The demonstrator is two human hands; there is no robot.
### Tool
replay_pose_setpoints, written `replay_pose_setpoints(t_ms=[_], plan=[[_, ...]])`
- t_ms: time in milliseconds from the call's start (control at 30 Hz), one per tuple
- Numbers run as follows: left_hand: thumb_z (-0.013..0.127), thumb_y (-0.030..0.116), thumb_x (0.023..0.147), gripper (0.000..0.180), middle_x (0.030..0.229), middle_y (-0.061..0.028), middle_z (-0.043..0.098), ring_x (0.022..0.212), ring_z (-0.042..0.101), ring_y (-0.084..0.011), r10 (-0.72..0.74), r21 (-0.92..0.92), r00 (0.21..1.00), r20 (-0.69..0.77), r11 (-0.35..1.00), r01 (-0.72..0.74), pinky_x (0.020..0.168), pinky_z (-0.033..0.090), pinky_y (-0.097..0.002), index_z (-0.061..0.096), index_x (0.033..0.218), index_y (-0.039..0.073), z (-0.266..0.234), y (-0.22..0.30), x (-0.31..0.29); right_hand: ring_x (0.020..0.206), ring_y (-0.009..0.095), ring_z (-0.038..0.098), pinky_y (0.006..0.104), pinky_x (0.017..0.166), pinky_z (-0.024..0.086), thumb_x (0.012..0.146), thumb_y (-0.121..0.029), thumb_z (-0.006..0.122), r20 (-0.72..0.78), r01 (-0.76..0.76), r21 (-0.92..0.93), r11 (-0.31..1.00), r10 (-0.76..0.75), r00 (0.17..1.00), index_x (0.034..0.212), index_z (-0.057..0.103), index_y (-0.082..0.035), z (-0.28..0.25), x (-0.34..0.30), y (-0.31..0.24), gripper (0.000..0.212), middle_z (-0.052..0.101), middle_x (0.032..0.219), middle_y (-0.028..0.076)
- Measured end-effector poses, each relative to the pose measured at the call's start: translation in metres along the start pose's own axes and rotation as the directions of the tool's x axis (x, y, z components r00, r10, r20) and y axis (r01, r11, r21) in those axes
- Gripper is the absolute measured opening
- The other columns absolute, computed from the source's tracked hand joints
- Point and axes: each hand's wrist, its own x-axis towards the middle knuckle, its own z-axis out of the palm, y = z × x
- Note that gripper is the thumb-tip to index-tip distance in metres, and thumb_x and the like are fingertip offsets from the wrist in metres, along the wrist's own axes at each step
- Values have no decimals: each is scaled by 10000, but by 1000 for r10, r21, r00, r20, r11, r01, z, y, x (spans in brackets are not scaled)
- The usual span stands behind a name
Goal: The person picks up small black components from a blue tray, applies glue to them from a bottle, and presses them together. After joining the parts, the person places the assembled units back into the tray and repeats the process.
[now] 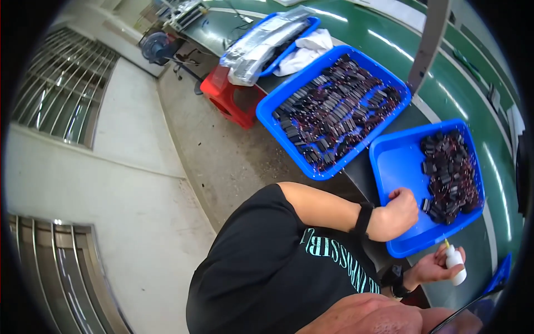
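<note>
My left hand (pixel 396 215) is curled closed above the near side of a smaller blue tray (pixel 400 172). Whatever lies inside its fingers, if anything, is hidden. At the far side of that tray sits a heap of small black rectangular parts (pixel 450 178) with dark red wires. Just outside the tray's edge, my right hand (pixel 431 269) grips a small white squeeze bottle (pixel 456 266) with a yellowish nozzle, its tip tilted up. Both wrists wear black bands.
A larger blue tray (pixel 297 158) holds rows of similar black wired parts. Behind it, silver bags (pixel 261 47) lie over another blue tray, beside a white cloth (pixel 308 51). A red stool (pixel 231 103) and a fan (pixel 156 48) stand beyond. The bench (pixel 439 94) is green.
</note>
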Motion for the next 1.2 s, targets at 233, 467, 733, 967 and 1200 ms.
replay_pose_setpoints(t_ms=[233,467,733,967,1200], plan=[[627,162,722,117,705,-59,636,692,621,-250,24,-80,999,34,997,-21,540,461,-391,696,750,71,1,11,8,499,68,266,217,521,300,941,-517,472,0,-4,-70,998,4,1000,1016,540,32,16,-6,-1,558,306,578,-36],[629,118,700,93,716,-126,627,739,628,-245,-85,-504,953,-290,861,-76,582,510,-348,671,714,36,20,8,3,499,75,245,236,527,286,950,-504,472,2,-14,-65,998,14,1000,1033,546,47,17,-7,-1,562,281,564,-35],[600,112,736,101,740,-138,606,736,619,-295,-44,-619,941,-335,763,-185,606,505,-377,628,681,32,16,-17,-9,504,60,286,219,519,311,931,-529,478,9,26,-96,995,-26,1000,1019,545,19,14,-4,-4,559,333,592,-30],[579,92,759,77,805,-163,611,784,617,-296,-38,-585,952,-303,796,-154,636,504,-384,620,731,33,20,-21,-10,508,61,279,213,520,325,930,-523,480,-11,-51,-42,998,51,999,1014,541,11,14,-2,0,544,330,600,-30],[572,64,760,132,859,-164,615,812,610,-310,-75,-683,946,-314,711,-170,670,509,-397,596,874,1,26,-18,-2,573,84,429,223,567,387,925,-499,503,33,-65,49,997,64,997,1046,553,-8,-8,3,6,508,469,707,11]])
